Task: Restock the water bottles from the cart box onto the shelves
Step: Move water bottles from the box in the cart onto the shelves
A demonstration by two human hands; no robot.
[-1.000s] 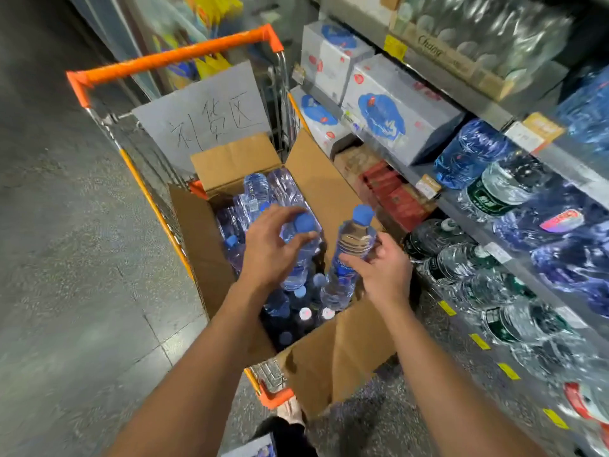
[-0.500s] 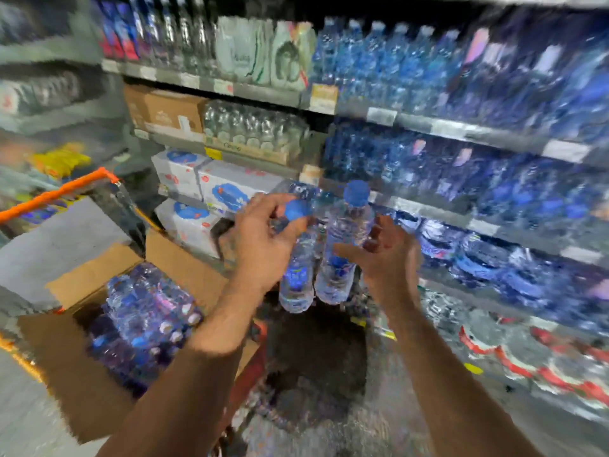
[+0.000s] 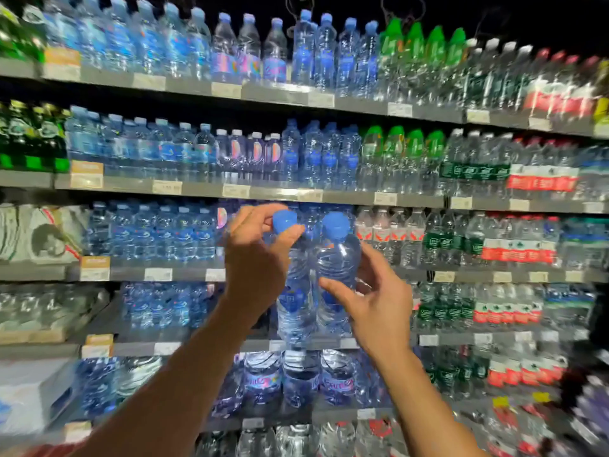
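Bottles held up in front of the shelves, side by side and touching, both upright. Left hand curled round the neck of the left bottle, fingers and thumb just under its blue cap. Right hand wrapped round the body of the right bottle, thumb across the front. Hands close together, level with the third shelf row of blue-capped water.

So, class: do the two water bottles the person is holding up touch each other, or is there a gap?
Touching. In the head view, the left bottle and the right bottle press side by side along their bodies, with no gap showing between them.
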